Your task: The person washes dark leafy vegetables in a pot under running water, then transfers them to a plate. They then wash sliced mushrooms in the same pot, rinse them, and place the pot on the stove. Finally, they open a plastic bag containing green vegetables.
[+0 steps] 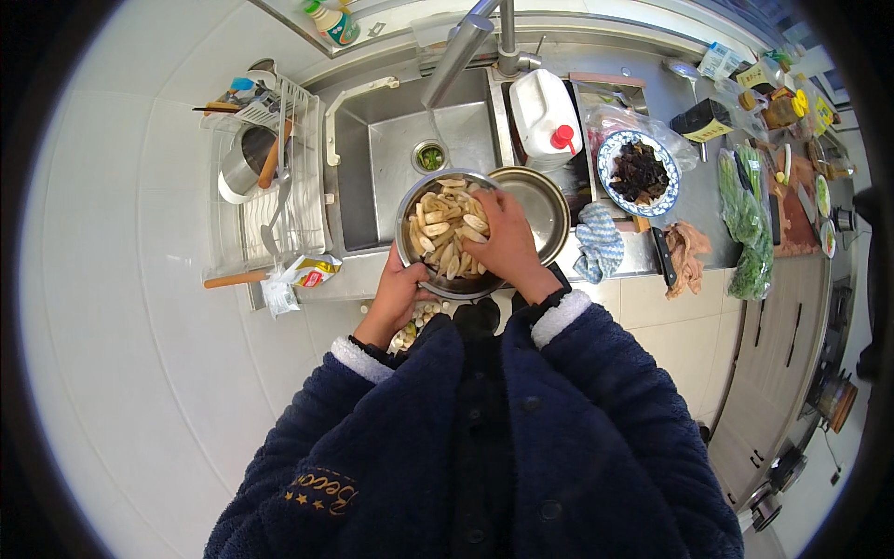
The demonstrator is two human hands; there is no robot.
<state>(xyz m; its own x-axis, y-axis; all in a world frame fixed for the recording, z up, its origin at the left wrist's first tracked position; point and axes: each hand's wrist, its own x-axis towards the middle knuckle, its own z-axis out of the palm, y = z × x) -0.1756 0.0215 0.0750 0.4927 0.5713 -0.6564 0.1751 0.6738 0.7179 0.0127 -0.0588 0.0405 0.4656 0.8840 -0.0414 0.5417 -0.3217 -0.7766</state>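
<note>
A round stainless steel bowl (455,287) full of pale brownish slices (442,223), vegetable or mushroom, is held over the near edge of the metal sink (398,154). My left hand (401,290) grips its lower left rim, thumb on top and fingers underneath. Over the right side of the bowl, my right hand (513,237) is cupped on the slices. Its fingertips are partly hidden among them, and whether it grasps any cannot be made out. A second metal basin (541,202) sits just right of the bowl, partly covered by it and my right hand.
A tap (457,59) arches over the sink, and green scraps lie in the drain (429,156). Rightward stand a white jug (545,115), a plate of dark wood-ear fungus (639,171), a cloth (599,241), a knife (663,257) and bagged greens (746,223). A dish rack (279,202) occupies the left.
</note>
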